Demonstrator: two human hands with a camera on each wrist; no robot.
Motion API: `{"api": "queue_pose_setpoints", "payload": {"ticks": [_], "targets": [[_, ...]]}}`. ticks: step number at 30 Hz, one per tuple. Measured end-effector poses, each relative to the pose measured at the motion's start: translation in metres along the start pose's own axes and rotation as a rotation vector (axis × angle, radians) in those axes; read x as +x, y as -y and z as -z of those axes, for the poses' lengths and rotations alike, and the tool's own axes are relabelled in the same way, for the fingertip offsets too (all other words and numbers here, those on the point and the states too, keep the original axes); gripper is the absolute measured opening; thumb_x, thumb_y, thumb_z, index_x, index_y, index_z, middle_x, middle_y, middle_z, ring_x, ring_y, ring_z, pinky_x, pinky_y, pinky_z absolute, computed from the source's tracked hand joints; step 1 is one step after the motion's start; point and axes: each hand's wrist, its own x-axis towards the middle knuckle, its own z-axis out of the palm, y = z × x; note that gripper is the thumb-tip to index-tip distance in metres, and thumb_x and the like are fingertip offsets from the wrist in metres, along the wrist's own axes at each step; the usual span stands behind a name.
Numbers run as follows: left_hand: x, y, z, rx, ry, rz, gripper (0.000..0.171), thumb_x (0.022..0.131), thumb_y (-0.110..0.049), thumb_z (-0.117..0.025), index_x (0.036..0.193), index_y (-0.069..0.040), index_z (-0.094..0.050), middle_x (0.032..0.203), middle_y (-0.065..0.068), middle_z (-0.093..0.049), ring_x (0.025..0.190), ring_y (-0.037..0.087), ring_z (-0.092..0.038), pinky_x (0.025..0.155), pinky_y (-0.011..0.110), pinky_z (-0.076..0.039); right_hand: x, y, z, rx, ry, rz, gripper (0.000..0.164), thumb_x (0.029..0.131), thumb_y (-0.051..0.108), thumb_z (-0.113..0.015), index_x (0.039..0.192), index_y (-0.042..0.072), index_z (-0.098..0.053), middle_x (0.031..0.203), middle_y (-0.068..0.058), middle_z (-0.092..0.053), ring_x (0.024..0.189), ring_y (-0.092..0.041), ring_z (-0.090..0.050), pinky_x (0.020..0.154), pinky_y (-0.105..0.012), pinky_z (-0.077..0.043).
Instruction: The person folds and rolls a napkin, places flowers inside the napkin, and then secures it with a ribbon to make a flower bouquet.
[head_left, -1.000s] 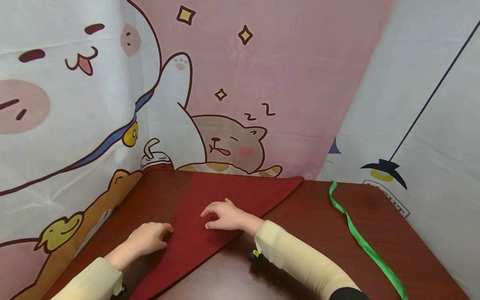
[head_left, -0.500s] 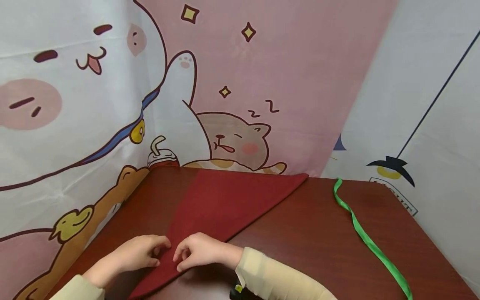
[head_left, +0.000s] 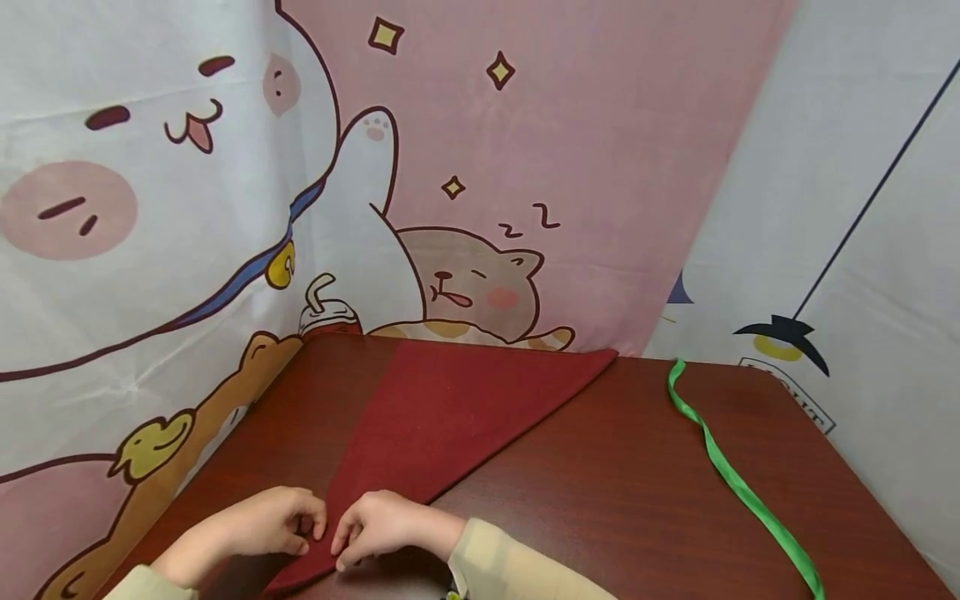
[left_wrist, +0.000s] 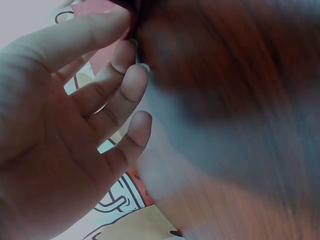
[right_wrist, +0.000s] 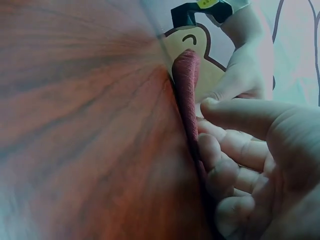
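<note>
A dark red folded cloth (head_left: 442, 408) lies on the wooden table, a long triangle narrowing toward the near side. At its near tip, my left hand (head_left: 266, 523) is on the left edge, fingers loosely bent. In the left wrist view, the left thumb and fingertips (left_wrist: 134, 80) are right at the cloth's edge. My right hand (head_left: 390, 523) lies over the near end, opposite the left, fingers loosely curved. The right wrist view has its fingertips (right_wrist: 209, 149) along the rounded edge of the cloth (right_wrist: 187, 80), thumb apart from the fingers.
A green ribbon (head_left: 738, 483) runs down the right side of the brown table (head_left: 600, 508). Behind and to the left hangs a curtain (head_left: 585, 167) printed with cartoon animals, meeting the table's far edge.
Both hands have come nearer to me along the cloth, toward its narrow tip. My right hand has also moved left, closer to the left hand. The cloth and ribbon keep their places.
</note>
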Motion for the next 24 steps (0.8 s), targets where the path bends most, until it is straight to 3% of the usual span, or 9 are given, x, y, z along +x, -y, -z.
{"api": "queue_pose_setpoints", "payload": {"ticks": [10,15,21,24], "targets": [[0.000,0.003,0.002,-0.095,0.016,-0.002,0.022,0.074,-0.001,-0.075,0.084,-0.017,-0.063,0.074,-0.013,-0.052,0.065,-0.001,-0.047,0.054,0.021,-0.041,0.002,0.008,-0.011,-0.234,-0.106,-0.117,0.019,0.066,0.039,-0.086,0.073,0.035,-0.069,0.056,0.026,-0.048,0.054,0.007,-0.043,0.050,-0.015,-0.034],[0.001,0.006,0.002,-0.143,0.024,-0.021,0.024,0.074,0.002,-0.074,0.086,-0.016,-0.064,0.074,-0.012,-0.053,0.065,-0.001,-0.047,0.054,0.021,-0.042,0.002,0.007,-0.013,-0.245,-0.135,-0.141,0.020,0.067,0.041,-0.085,0.069,0.035,-0.066,0.056,0.025,-0.047,0.056,0.005,-0.043,0.051,-0.017,-0.034],[-0.004,0.010,0.002,-0.121,0.033,-0.055,0.037,0.068,0.010,-0.070,0.092,-0.017,-0.063,0.081,-0.010,-0.053,0.069,0.002,-0.048,0.056,0.021,-0.043,-0.001,0.006,-0.017,-0.265,-0.196,-0.128,0.017,0.069,0.043,-0.082,0.066,0.037,-0.067,0.055,0.028,-0.047,0.057,0.007,-0.042,0.052,-0.017,-0.033],[-0.007,0.011,0.002,-0.169,0.074,-0.071,0.040,0.067,0.009,-0.071,0.096,-0.016,-0.062,0.084,-0.008,-0.053,0.072,0.003,-0.048,0.059,0.022,-0.043,-0.002,0.006,-0.020,-0.266,-0.198,-0.117,0.015,0.072,0.043,-0.080,0.067,0.037,-0.066,0.055,0.028,-0.046,0.056,0.008,-0.041,0.051,-0.016,-0.033]]}}
